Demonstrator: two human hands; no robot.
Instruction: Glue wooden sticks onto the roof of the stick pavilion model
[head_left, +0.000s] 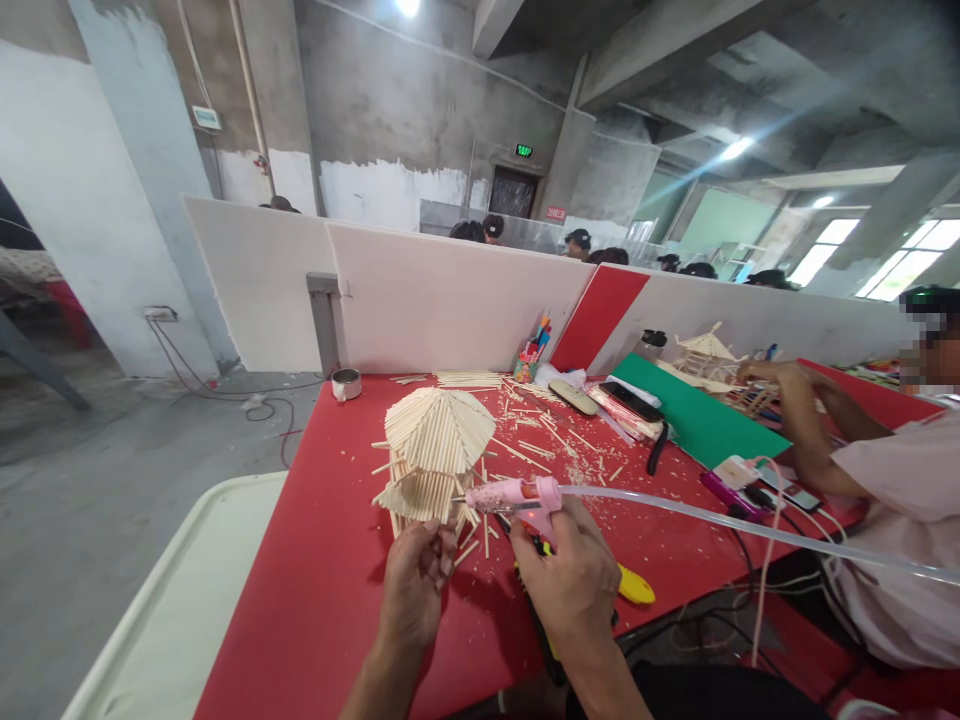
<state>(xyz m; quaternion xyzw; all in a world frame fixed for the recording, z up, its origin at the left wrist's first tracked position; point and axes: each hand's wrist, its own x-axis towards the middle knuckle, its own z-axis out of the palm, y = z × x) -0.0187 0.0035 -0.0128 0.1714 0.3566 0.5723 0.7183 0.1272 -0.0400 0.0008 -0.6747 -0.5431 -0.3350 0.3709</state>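
Note:
A small house model (439, 430) built of thin wooden sticks stands on the red table, with a wide cone-like upper roof and a curved lower roof (424, 494). My left hand (416, 575) is closed at the front edge of that lower roof, fingertips pinched against the sticks. In my right hand (570, 570) is a pink hot glue gun (517, 495), gripped by its handle. Its nozzle points left and meets the right side of the lower roof; whether it touches I cannot tell. A long clear glue stick (675, 507) runs out of its back to the right.
Loose sticks and scraps litter the red table (300, 600). Behind are a white cup (346, 384), a pen holder (526, 368) and a phone (632, 401). A yellow-handled tool (636, 586) lies by my right hand. Rightward are cables, a green board (675, 410) and a co-worker's arms (795, 400).

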